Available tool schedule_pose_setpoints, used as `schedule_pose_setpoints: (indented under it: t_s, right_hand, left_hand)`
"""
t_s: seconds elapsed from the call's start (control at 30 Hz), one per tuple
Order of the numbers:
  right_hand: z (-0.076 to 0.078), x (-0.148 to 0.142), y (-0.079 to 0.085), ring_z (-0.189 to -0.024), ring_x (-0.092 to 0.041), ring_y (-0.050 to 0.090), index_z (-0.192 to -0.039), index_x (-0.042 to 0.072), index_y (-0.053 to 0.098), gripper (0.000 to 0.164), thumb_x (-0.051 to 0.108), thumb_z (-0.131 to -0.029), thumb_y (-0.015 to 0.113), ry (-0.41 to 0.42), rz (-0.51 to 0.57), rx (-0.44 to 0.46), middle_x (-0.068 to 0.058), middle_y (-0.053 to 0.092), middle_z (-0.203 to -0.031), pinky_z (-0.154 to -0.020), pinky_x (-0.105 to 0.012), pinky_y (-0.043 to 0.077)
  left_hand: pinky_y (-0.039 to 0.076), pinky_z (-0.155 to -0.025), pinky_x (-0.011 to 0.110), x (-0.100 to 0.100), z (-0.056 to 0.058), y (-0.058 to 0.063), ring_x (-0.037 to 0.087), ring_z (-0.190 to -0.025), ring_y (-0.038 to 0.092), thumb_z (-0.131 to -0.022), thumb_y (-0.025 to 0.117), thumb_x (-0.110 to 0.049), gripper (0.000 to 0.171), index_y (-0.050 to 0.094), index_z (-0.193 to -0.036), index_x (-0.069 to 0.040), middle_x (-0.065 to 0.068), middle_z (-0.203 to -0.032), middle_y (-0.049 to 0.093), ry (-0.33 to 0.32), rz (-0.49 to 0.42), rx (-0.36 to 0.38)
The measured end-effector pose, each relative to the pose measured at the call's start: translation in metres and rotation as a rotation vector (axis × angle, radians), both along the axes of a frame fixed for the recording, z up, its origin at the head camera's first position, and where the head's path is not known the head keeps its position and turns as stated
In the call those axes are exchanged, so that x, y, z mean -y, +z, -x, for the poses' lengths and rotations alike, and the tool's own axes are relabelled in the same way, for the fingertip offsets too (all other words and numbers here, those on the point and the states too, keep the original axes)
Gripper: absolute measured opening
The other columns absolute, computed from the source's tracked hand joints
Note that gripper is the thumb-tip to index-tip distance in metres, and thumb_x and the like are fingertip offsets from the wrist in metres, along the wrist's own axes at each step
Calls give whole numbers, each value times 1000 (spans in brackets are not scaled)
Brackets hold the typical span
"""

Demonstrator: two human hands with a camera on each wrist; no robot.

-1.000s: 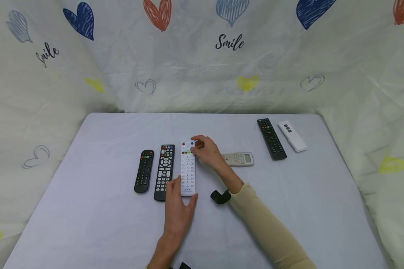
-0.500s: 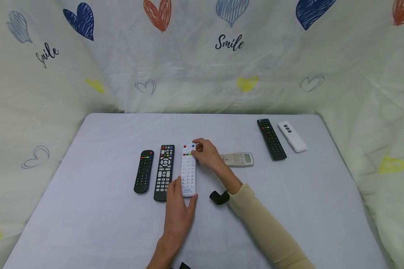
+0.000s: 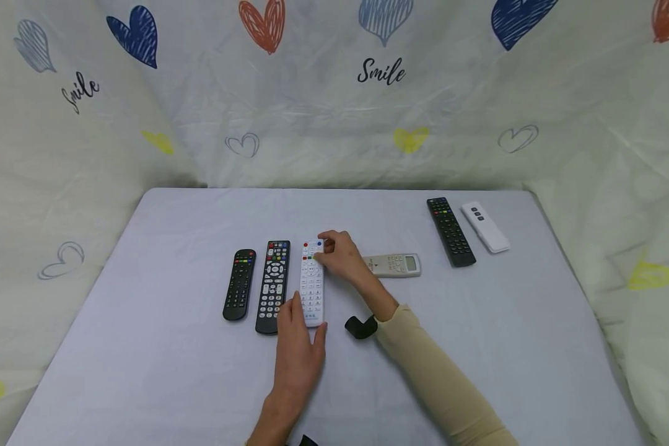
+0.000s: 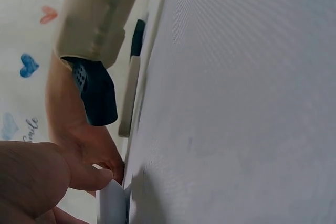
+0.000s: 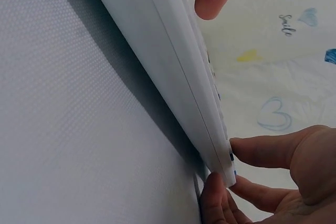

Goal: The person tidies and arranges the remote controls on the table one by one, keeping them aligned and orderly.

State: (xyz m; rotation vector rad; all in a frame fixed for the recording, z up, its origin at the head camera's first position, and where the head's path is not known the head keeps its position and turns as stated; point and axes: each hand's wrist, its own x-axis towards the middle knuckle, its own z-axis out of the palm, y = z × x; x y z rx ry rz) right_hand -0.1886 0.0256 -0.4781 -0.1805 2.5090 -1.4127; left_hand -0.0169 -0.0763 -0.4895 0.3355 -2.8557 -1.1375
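A white remote control with rows of buttons lies lengthwise before me in the head view, close over the table. My left hand holds its near end, thumb at the lower right corner and fingers along the left edge. At the far right corner my right hand pinches it between thumb and fingers. The right wrist view shows the side of the white remote, with a shadow beneath, and the right hand gripping its end. In the left wrist view the left thumb touches the remote's end.
Left of the white remote lie a long black remote and a smaller black remote. A beige remote lies crosswise behind the right wrist. Farther right are another black remote and a slim white remote. A printed curtain hangs behind the table.
The far end of the white remote has come slightly toward me, and my right hand with it. My left hand stays nearly in place. The other remotes have not moved.
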Motion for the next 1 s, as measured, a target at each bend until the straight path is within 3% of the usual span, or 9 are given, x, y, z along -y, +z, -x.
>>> schedule_pose_setpoints:
  t_s: [0.4,1.0]
  right_hand:
    - [1,2,-1,-98,-21,52,-138,-1,63,46,10,-94,73,22,4,4,-15,56,-115,-79,-27,44]
    - [-1,0,0,-98,-20,51,-138,-2,63,47,12,-94,74,1,-11,15,-13,55,-113,-79,-27,43]
  left_hand:
    - [46,-115,51,-1,0,1,34,-139,47,-93,78,-15,83,31,-160,2,23,-152,41,12,40,11]
    - [50,-111,51,-1,-1,-1,35,-138,50,-89,82,-13,87,32,-159,0,23,-154,41,8,90,-46]
